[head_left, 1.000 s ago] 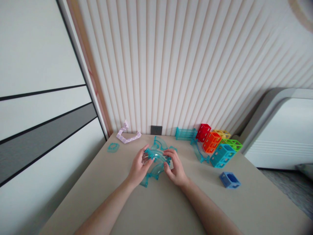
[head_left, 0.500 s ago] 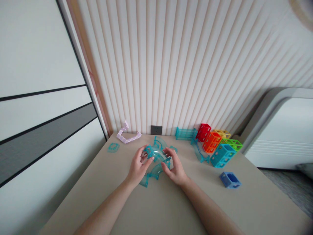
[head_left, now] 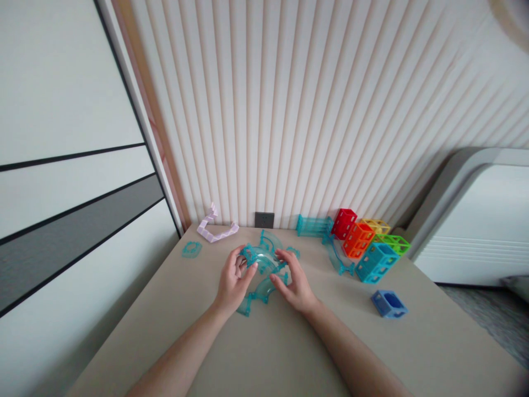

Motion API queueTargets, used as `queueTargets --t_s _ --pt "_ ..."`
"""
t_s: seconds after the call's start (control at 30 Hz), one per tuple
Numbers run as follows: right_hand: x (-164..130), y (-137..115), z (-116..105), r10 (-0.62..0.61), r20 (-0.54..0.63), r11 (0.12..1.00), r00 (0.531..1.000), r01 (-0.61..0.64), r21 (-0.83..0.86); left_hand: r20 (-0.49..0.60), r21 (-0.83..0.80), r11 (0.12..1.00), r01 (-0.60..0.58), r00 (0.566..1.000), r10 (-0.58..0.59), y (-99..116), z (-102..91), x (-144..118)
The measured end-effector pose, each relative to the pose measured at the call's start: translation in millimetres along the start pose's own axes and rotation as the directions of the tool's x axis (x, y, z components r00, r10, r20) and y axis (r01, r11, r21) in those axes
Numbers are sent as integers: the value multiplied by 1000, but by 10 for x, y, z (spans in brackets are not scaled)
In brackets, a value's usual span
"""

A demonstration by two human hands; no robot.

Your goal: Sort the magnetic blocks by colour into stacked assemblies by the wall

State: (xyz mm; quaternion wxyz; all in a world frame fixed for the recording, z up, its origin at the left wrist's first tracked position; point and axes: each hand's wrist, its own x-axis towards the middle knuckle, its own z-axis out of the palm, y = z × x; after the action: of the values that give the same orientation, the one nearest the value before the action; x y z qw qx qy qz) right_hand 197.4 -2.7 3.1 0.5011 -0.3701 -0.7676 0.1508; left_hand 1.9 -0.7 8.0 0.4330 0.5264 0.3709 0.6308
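A clear teal curved tube piece point(head_left: 264, 258) with square, toothed ends is held above the table between my hands. My left hand point(head_left: 232, 280) closes its thumb and fingers on the left end. Around the other end my right hand point(head_left: 296, 282) curls, its thumb below and fingers above; exact contact there is hard to see. Beneath the held piece, more teal curved pieces point(head_left: 264, 288) lie on the table, partly hidden by it and the hands. Behind it rests another teal curved piece point(head_left: 270, 240).
Red point(head_left: 344, 223), orange point(head_left: 357, 241) and blue point(head_left: 377, 262) block frames stand at right, with a blue square piece point(head_left: 389, 304) nearer. A teal straight tube point(head_left: 314, 226) lies by the wall. At left are a lilac zigzag strip point(head_left: 217, 236) and a teal square piece point(head_left: 192, 250).
The held tube piece has shifted and turned slightly, its left end moving a little left. Both hands moved slightly with it; everything else stays put.
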Motion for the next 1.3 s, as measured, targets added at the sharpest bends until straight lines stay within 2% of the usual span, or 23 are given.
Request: queueTargets --t_s 0.13,0.3,0.57,0.83,1.07,1.3 --pt "-25 69 77 116 -68 993 991 -117 -13 -48 -28 1000 2 999 -4 -1 9 -3" --pt "-29 102 124 225 -142 974 964 -228 -6 -45 -52 999 14 999 -16 -37 2 9" --pt "3 88 138 217 -235 976 948 -211 50 -49 -77 995 58 997 -62 -105 13 11" --pt "-21 170 171 245 -237 969 940 -237 63 -48 -36 995 93 994 -94 -126 -2 27" --pt "10 131 159 274 -230 959 934 -246 142 -26 1 999 45 999 -45 -159 -8 8" --pt "7 127 143 219 -256 974 941 -197 112 -15 35 998 -42 999 43 -123 -17 -20"
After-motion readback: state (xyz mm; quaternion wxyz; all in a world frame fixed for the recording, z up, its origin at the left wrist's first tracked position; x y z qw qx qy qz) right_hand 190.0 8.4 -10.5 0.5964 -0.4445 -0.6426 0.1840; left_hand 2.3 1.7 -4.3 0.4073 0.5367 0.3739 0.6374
